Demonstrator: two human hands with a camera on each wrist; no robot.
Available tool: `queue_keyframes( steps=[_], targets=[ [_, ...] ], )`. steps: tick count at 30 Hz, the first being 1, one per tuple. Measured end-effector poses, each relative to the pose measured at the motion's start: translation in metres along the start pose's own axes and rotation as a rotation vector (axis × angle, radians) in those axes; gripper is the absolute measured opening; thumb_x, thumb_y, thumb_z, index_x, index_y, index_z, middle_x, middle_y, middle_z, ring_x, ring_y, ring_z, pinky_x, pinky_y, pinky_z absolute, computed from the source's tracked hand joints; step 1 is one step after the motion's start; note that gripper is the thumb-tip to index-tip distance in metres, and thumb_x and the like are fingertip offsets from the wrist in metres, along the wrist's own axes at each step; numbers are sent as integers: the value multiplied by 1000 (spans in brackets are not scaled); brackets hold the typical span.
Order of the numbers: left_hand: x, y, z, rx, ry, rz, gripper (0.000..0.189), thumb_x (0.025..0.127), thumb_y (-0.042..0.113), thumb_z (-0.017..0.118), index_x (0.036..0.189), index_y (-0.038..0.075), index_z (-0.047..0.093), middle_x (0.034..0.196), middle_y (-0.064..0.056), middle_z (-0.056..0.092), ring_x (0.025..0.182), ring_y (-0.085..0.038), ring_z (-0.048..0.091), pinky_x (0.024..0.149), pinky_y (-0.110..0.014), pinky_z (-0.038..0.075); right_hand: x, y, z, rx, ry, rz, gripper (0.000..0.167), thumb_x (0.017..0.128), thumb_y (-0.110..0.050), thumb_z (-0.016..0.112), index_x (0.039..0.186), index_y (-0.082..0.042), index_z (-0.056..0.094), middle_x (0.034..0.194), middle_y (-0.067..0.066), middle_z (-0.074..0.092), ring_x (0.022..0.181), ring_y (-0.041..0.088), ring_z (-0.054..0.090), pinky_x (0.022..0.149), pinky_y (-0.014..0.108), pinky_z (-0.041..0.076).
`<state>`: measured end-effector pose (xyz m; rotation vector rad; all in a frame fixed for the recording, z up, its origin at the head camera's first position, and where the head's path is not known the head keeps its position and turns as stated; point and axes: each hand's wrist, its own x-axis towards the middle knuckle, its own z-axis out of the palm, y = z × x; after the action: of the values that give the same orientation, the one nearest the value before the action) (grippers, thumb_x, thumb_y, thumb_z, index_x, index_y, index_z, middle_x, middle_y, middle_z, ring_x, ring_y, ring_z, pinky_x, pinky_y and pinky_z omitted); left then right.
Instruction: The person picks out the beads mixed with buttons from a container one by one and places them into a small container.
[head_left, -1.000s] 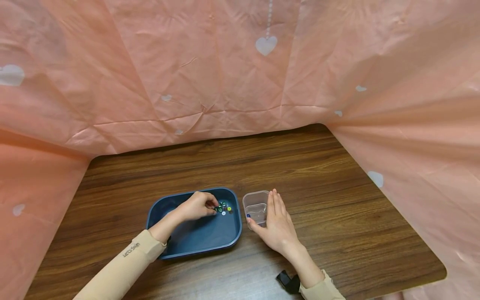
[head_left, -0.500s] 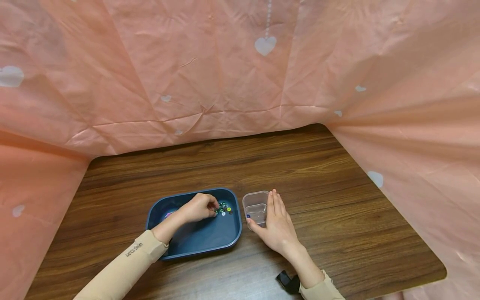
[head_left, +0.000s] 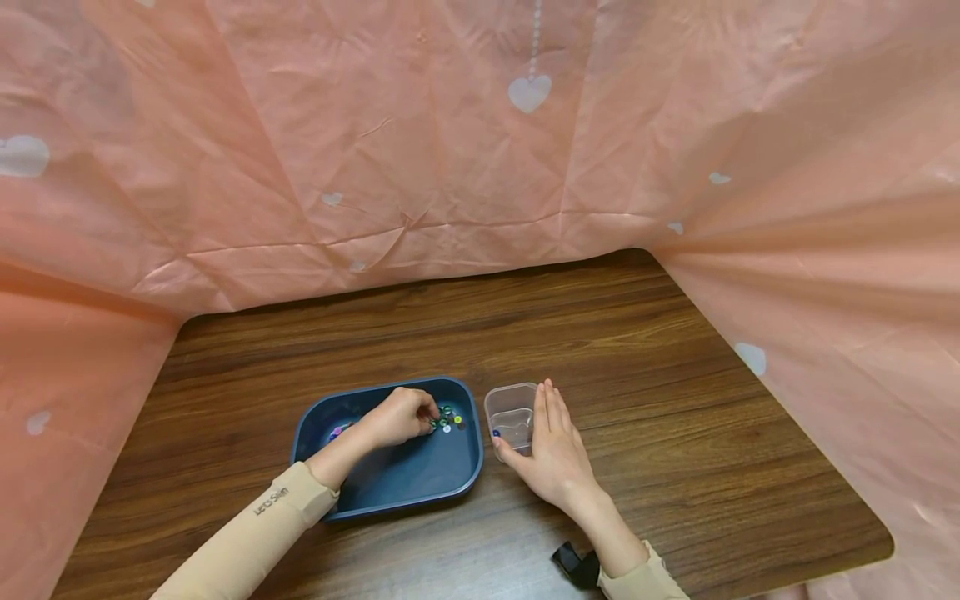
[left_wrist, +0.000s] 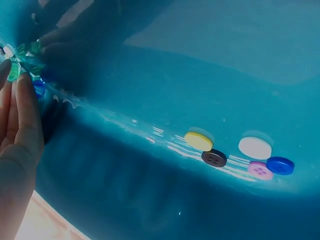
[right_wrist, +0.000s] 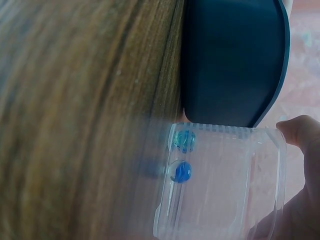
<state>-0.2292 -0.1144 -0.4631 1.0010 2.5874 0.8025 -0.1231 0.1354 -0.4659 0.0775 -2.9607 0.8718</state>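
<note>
In the head view my left hand [head_left: 397, 417] reaches into the blue tray [head_left: 420, 479]. Its fingertips are at a small pile of glass marbles [head_left: 446, 412] by the tray's right end. The left wrist view shows the thumb and fingers pinching a green glass marble [left_wrist: 14, 70]. My right hand [head_left: 557, 462] lies at the clear plastic container [head_left: 512, 400], straight fingers along its right side, thumb at its near rim. Through the container wall, the right wrist view shows a blue marble [right_wrist: 183, 171] and a greenish marble [right_wrist: 185, 140].
Several buttons lie in the tray: yellow [left_wrist: 198, 141], black [left_wrist: 214, 158], white [left_wrist: 255, 147], pink [left_wrist: 260, 170] and blue [left_wrist: 280, 165]. Tray and container stand side by side on a wooden table [head_left: 637, 333]. A pink curtain [head_left: 450, 150] surrounds the table's far edge and sides.
My left wrist has shifted slightly, uncovering pink and purple buttons at the tray's left end. The left fingertips stay at the marble pile. My right hand and the container have not moved.
</note>
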Motion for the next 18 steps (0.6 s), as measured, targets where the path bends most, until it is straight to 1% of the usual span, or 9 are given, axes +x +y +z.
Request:
queue_keyframes(
  steps=[6, 11, 18],
  targets=[
    [-1, 2, -2, -14, 11, -17, 9, 83, -2, 72, 91, 0, 71, 85, -4, 67, 72, -7, 56, 65, -23, 51, 0, 0, 0, 2, 6, -3, 100, 89, -54, 61, 152, 8, 15, 160, 25, 13, 147, 40, 14, 113, 59, 25],
    [-3, 3, -5, -15, 24, 1, 9, 84, -2, 69, 92, 0, 71, 87, -5, 69, 75, -8, 59, 66, -22, 51, 0, 0, 0, -3, 10, -3, 101, 88, -54, 61, 152, 9, 15, 160, 25, 13, 147, 40, 14, 113, 59, 25],
    [-4, 8, -12, -75, 47, 6, 8, 85, 0, 70, 92, 0, 71, 84, -4, 69, 73, -7, 61, 64, -22, 52, 0, 0, 0, -5, 9, -3, 101, 88, -54, 61, 152, 9, 14, 160, 25, 13, 147, 40, 14, 114, 58, 25]
  ],
)
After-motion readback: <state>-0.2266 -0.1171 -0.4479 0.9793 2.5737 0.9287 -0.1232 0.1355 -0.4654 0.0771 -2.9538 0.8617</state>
